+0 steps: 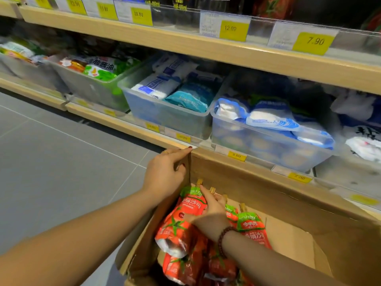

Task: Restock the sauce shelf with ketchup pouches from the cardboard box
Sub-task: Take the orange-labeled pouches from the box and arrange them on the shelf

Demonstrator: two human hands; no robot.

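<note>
An open cardboard box (257,188) stands on the floor against the lowest shelf. Several red ketchup pouches (181,226) with green tops and gold caps lie inside it. My left hand (167,172) grips the box's far left corner, thumb inside the wall and index finger along the top edge. My right hand (212,205) reaches down into the box, its fingers curled round the necks of the top pouches near the caps. A bead bracelet sits on that wrist.
Clear plastic bins (165,112) of white and blue bagged goods fill the shelf behind the box. Another bin (88,85) holds green packets. Yellow price tags (236,155) line the wooden shelf edges. Grey tiled floor (61,151) lies to the left.
</note>
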